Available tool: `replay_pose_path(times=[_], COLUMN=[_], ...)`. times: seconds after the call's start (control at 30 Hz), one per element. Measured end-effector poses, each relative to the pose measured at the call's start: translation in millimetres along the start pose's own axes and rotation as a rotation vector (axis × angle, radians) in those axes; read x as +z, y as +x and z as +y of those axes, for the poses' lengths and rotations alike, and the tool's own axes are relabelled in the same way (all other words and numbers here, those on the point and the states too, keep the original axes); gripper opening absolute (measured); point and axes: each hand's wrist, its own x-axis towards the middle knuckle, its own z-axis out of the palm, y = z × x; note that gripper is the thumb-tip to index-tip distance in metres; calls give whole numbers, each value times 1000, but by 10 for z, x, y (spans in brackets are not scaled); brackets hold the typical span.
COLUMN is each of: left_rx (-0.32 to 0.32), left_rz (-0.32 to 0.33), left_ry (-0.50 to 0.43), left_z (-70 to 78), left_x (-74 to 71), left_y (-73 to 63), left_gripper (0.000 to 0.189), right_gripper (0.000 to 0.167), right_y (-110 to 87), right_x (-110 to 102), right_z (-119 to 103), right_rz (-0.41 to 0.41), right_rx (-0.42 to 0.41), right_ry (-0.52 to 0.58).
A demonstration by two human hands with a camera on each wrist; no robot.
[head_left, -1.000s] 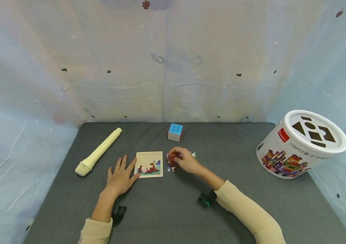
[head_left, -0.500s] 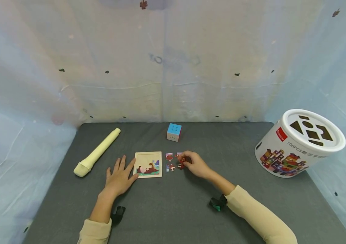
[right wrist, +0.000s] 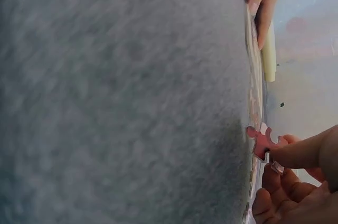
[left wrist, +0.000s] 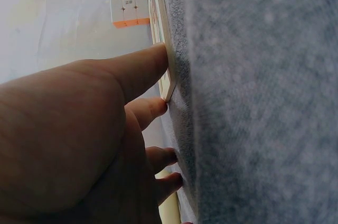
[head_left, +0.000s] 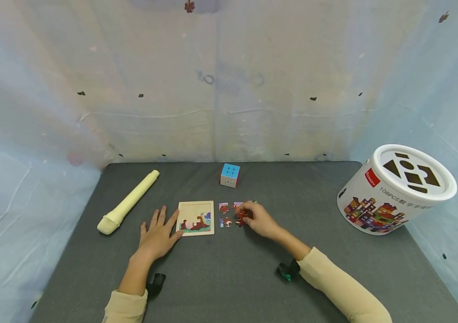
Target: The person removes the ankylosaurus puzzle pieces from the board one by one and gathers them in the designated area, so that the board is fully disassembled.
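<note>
**Right hand pinches a small, flat, red jigsaw piece; left hand touches a square, pale wooden puzzle board**

The left hand lies palm down, its fingers straight and spread wide, with thumb and index fingertip against the near side of the puzzle board. The right hand is held narrow, thumb and fingers closed round the red jigsaw piece, which tilts in the right wrist view; whether its lower edge touches anything below is unclear.

The puzzle board lies flat between the two hands. Its lower and right parts are filled with coloured picture pieces, while the upper left shows bare wood. Between the board and the right hand's fingertips lie loose pink, red and blue jigsaw pieces, some partly covered by that hand.

Beyond the right hand, slightly to its left, stands a puzzle cube with a blue top. Ahead and to the left of the left hand lies a pale yellow, club-shaped stick. Well to the right of the right hand, a white cylindrical bucket with shape cut-outs in its lid sits on the dark grey tabletop. Cream sleeves cover both forearms.
</note>
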Motion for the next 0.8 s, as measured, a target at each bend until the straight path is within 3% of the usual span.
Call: replay_pose_path(times=[0.33,0.8], left_rx=[1,-2], left_rz=[3,11], left_ry=[3,-2], left_z=[10,14], left_x=[-2,5], left_y=[-14,-10], left_gripper=[71,71], right_gripper=[32,38], right_y=[-22,-40], right_x=[22,33], right_z=[-11,-13], right_rz=[47,53], right_rx=[-55,-77], right_ry=[-218,-263])
